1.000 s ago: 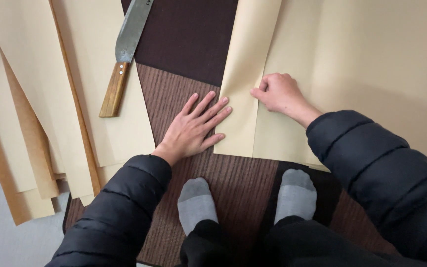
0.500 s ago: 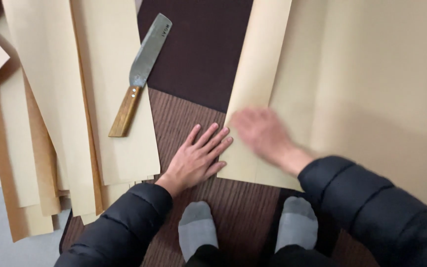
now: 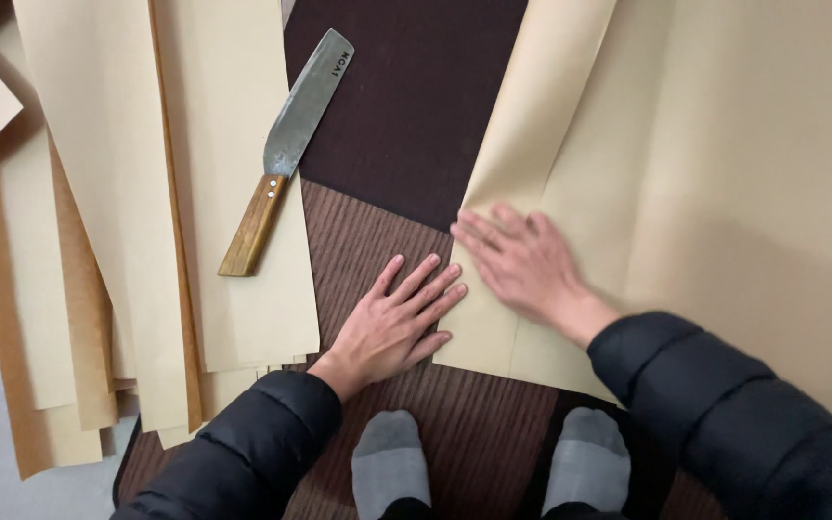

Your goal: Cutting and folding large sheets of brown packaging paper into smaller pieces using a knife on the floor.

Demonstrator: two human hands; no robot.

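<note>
A large folded sheet of tan paper [image 3: 724, 164] lies across the right half of the floor mat. My right hand [image 3: 522, 265] lies flat on its folded left edge, fingers spread and slightly blurred. My left hand [image 3: 397, 323] rests flat on the brown striped mat [image 3: 358, 241], its fingertips touching the paper's lower left edge. Neither hand holds anything. A broad knife [image 3: 291, 144] with a wooden handle lies on cut paper strips to the left, clear of both hands.
Several long tan and brown paper strips [image 3: 117, 221] are stacked at the left. A dark brown mat panel [image 3: 406, 96] lies at top centre. My two feet in grey socks [image 3: 392, 472] are at the bottom edge.
My right hand has slid up and leftward along the paper's folded edge, going from curled to flat. The left hand stays pressed on the mat. The view has shifted a little.
</note>
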